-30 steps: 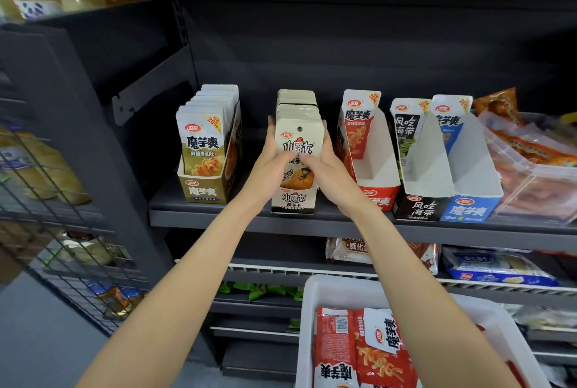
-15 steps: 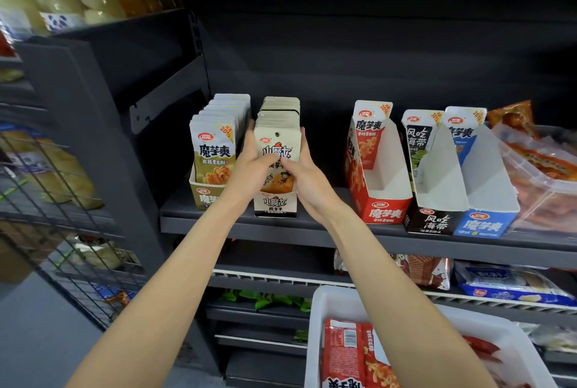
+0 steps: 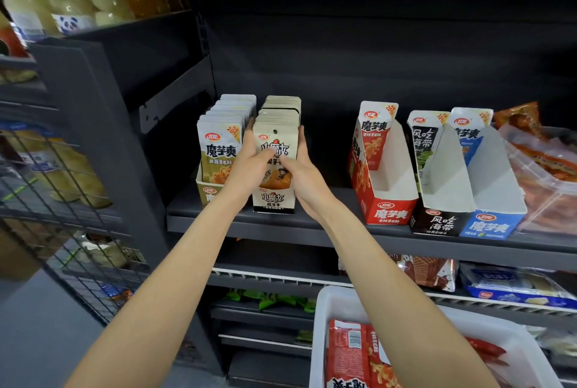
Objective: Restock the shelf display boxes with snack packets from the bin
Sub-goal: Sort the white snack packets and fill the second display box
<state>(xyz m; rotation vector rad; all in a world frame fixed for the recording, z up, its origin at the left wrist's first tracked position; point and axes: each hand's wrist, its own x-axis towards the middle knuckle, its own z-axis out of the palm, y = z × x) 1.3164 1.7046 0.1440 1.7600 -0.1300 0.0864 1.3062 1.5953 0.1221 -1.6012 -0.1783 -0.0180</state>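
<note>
Two bare hands closed around a cream display box of snack packets on a dark metal shelf. The left hand gripped the box's left side, its thumb laid across the front cream packet, which bore a red oval logo, a punched hang hole and large black characters partly covered by the thumbs. The right hand clasped the right side, fingers reaching up along the packets' edge and thumb pressed on the front face. The box front read 小魔女 above 魔芋干.

Just to its left, touching or nearly so, stood an olive display box full of packets printed 魔芋爽 with a "20%" corner flash. Well apart to the right, across a bare stretch of shelf, three boxes stood side by side: a red display box marked 魔芋爽, a black display box marked 风吃海带, and a blue display box marked 魔芋爽. Each showed a white interior with a single packet at the back.

Below the right forearm, a white bin held red snack packets, one showing a barcode. On the upper-left shelf sat yellowish jars, one with a panda label. Clear-wrapped orange packs lay at the far right.
</note>
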